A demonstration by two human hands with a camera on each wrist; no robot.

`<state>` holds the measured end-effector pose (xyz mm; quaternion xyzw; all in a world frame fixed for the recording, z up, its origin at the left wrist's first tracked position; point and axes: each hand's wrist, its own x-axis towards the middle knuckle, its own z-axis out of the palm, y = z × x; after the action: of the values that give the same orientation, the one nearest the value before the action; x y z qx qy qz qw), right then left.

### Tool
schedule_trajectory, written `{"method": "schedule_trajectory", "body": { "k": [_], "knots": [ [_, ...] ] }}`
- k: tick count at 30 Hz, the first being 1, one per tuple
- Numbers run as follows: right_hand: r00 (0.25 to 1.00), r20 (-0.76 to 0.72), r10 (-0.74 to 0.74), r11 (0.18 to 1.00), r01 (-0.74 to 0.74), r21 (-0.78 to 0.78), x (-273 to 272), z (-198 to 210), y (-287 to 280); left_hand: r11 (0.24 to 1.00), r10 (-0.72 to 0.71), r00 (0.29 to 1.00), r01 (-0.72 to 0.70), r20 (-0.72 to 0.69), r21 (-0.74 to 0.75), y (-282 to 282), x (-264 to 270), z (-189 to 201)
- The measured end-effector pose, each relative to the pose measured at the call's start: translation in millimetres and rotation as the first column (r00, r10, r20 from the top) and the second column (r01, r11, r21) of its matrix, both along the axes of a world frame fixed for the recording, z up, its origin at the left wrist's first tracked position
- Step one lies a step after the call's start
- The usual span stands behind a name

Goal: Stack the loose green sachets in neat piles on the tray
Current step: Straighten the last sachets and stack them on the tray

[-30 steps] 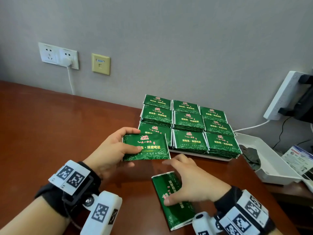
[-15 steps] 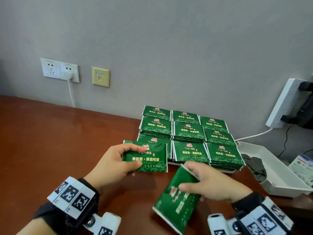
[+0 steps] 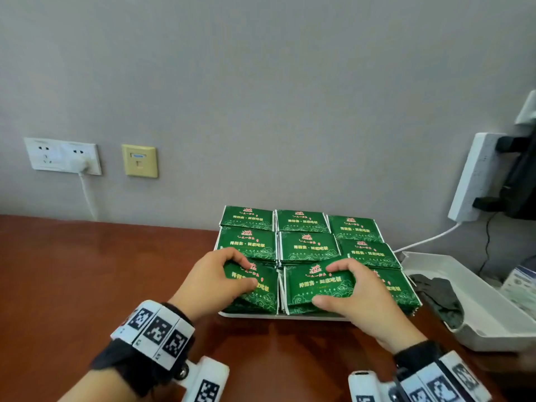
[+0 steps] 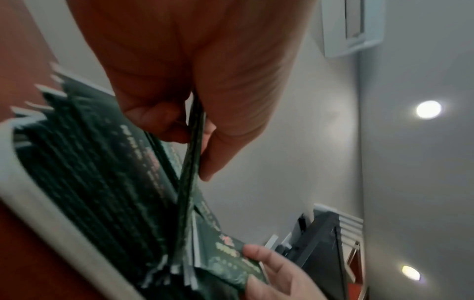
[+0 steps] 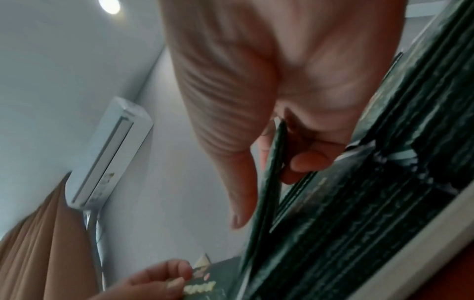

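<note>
The left hand [image 3: 214, 281] pinches one green sachet [image 3: 255, 288] over the near-left pile; the right hand [image 3: 359, 297] pinches another sachet [image 3: 316, 285] over the near-middle pile. Nine piles fill the white tray [image 3: 278, 315] on the brown table [image 3: 87, 285].

Bare tabletop [image 3: 87, 285] lies open left of and before the tray [image 3: 290, 315]. To its right stands a white bin [image 3: 493, 329]; behind, the wall [image 3: 261, 111] closes access.
</note>
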<state>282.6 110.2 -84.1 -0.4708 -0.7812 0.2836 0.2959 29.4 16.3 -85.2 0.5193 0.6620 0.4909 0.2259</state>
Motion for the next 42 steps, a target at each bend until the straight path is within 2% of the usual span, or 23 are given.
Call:
{"method": "schedule_trajectory", "body": {
  "k": [3,6,8,9,11,13,18,21,26,34,42],
  "knots": [
    [0.975,0.219,0.031,0.998,-0.041,0.045,-2,-2,3,0.996,0.048,0.975,-0.063,-0.218,-0.064,5,-3,-9],
    [0.945,0.324,0.039,0.996,-0.063,0.064,-6,-3,2,0.985,0.003,0.931,-0.065,-0.365,-0.159,4,0,-15],
    [0.918,0.397,0.001,0.990,-0.056,0.128,-9,-3,0,0.980,0.017,0.884,-0.108,-0.466,-0.169,3,3,-16],
    [0.897,0.442,-0.021,0.985,-0.056,0.161,-10,-2,-1,0.974,0.026,0.848,-0.141,-0.529,-0.179,2,4,-16],
    [0.852,0.521,-0.054,0.975,-0.067,0.211,-14,0,-4,0.956,0.046,0.733,-0.228,-0.678,-0.181,1,8,-15],
    [0.826,0.560,-0.066,0.966,-0.088,0.244,-16,2,-5,0.956,0.077,0.638,-0.265,-0.766,-0.125,2,11,-12],
    [0.810,0.587,0.007,0.938,-0.209,0.277,-20,1,-3,0.987,-0.102,0.649,-0.028,-0.754,-0.158,10,14,-8],
    [0.792,0.609,0.038,0.928,-0.254,0.272,-21,0,0,0.980,-0.179,0.621,0.041,-0.763,-0.196,10,14,-9],
    [0.769,0.637,0.055,0.923,-0.282,0.260,-21,5,5,0.963,-0.245,0.529,0.037,-0.813,-0.266,13,9,-5],
    [0.782,0.619,0.065,0.921,-0.287,0.266,-21,9,10,0.977,-0.183,0.580,0.018,-0.794,-0.212,21,0,-6],
    [0.723,0.688,0.064,0.915,-0.317,0.249,-19,11,17,0.968,-0.218,0.565,0.022,-0.796,-0.250,25,-5,-3]
  ]
}}
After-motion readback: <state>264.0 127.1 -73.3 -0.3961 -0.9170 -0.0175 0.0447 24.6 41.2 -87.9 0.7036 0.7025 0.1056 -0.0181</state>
